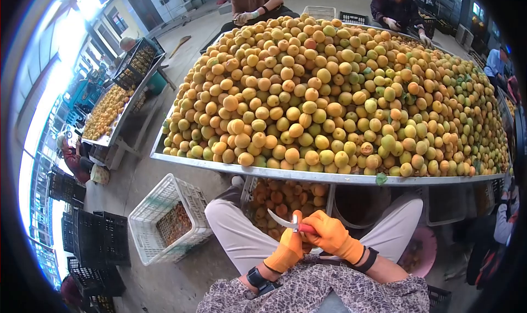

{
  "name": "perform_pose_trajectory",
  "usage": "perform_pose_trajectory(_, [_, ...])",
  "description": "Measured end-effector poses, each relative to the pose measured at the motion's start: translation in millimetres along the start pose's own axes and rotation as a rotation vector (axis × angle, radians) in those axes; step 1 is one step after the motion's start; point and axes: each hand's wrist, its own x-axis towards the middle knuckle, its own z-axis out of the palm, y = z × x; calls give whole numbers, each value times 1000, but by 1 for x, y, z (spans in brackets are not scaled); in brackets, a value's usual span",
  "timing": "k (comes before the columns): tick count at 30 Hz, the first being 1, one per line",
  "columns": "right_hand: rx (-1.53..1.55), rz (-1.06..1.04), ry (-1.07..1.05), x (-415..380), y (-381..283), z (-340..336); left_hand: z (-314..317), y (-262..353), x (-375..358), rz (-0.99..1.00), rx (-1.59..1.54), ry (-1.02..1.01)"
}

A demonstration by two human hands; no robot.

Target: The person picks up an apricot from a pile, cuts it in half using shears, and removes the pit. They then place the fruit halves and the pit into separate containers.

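Two orange-gloved hands are meeting over the person's lap: the right hand (332, 237) is gripping the red handle of a small curved-blade knife (286, 222), while the left hand (289, 249) is curling closed just beside the blade, its contents hidden. Just beyond the hands, a white plastic crate of orange fruit pieces (285, 199) is sitting between the knees, under the metal rim of a long table (329, 177) heaped with yellow apricots (329, 93).

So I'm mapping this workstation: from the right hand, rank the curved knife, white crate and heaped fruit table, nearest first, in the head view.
1. Curved knife, held in the right hand.
2. White crate, on the floor to the left.
3. Heaped fruit table, ahead, above the knees.
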Motion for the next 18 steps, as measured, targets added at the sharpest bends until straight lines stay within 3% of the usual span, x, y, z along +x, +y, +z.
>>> perform_pose_trajectory(2, [81,-77,159,4,5,-11,7,7,5,456,508,-29])
perform_pose_trajectory(3, [90,-16,241,4,6,-22,-1,20,5,10,63,-74])
perform_pose_trajectory(4, [102,48,319,0,6,-35,-6,35,5,11,202,-54])
perform_pose_trajectory(6, [60,194,472,-9,12,-58,-22,42,21,280,742,85])
perform_pose_trajectory(7, [-23,219,523,-12,13,-71,-29,44,28,670,1253,263])
perform_pose_trajectory(8, [-104,248,575,-15,15,-81,-25,55,32,818,1415,403])
perform_pose_trajectory(10, [-265,265,690,-23,22,-90,-25,82,55,974,1395,427])
perform_pose_trajectory(12, [-256,284,737,-29,22,-91,-12,103,79,973,1227,448])
perform_pose_trajectory(13, [-149,346,743,-32,20,-90,-5,114,93,1106,1266,450])
perform_pose_trajectory(14, [-41,404,747,-32,16,-92,1,121,106,1099,1308,476])
perform_pose_trajectory(17, [27,407,737,-31,11,-86,10,135,143,619,1752,526])
perform_pose_trajectory(18, [35,396,729,-31,12,-84,12,135,152,557,1835,545])
